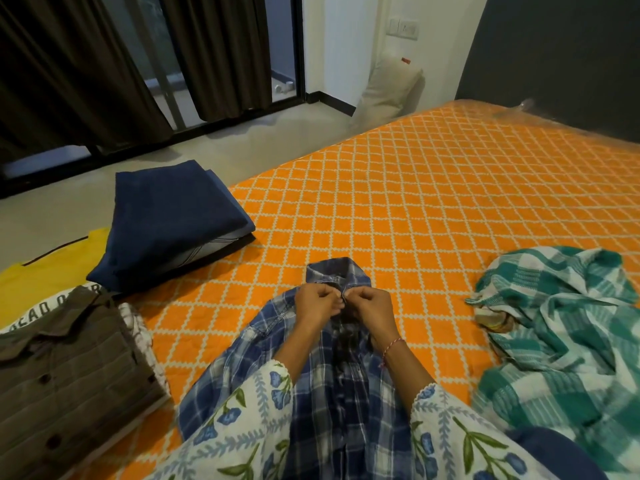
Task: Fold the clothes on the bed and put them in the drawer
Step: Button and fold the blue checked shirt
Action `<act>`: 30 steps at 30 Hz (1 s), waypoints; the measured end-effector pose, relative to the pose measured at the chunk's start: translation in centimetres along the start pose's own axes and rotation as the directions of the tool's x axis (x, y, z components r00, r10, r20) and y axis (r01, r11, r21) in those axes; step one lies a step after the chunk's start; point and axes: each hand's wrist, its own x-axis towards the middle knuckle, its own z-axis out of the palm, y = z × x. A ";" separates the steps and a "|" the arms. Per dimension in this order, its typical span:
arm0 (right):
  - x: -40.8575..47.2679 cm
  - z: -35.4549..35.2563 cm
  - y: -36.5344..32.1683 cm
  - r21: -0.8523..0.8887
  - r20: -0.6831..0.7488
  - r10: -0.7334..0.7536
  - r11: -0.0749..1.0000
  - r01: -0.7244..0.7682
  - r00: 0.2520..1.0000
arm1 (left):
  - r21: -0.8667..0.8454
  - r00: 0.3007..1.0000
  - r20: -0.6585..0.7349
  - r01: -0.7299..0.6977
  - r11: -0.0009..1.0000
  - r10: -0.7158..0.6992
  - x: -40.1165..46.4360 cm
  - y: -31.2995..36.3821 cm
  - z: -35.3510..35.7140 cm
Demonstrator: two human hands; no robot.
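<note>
A blue checked shirt [242, 368] lies front-up on the orange bed [415, 209], its collar pointing away from me. My left hand [317, 304] and my right hand [372, 310] meet just below the collar, each pinching the shirt's front edge at the top button. To the right lies a crumpled green and white checked cloth [561, 327]. Folded dark blue trousers [173, 216] sit at the left edge of the bed. A folded brown shirt [65, 375] rests on top of a white printed garment and a yellow one [38, 275] at the near left.
Grey floor [242, 140] runs past the bed's left edge to dark curtains [79, 64] and a glass door. A pillow [388, 88] leans on the white wall at the far corner. The bed's far half holds no clothes.
</note>
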 end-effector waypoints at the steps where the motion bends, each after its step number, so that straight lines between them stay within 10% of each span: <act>1: 0.0 0.1 0.0 -0.049 -0.011 -0.035 0.998 0.034 0.999 | -0.035 1.000 -0.014 0.021 0.999 -0.021 -0.1 0.0 0.1; 16: -1.5 2.4 0.9 -0.429 -0.142 -0.313 0.874 0.226 0.939 | -0.318 0.973 -0.050 0.199 0.927 -0.226 0.1 -0.7 0.4; 22: 0.2 1.2 0.6 0.045 -0.014 0.130 0.991 -0.130 0.991 | -0.254 0.986 0.041 0.166 0.953 -0.161 0.9 -1.1 -0.2; 30: 4.3 -0.5 -0.8 0.083 0.234 0.543 0.815 -0.573 0.806 | 0.073 0.986 0.169 -0.026 0.997 0.013 3.6 -1.4 -1.5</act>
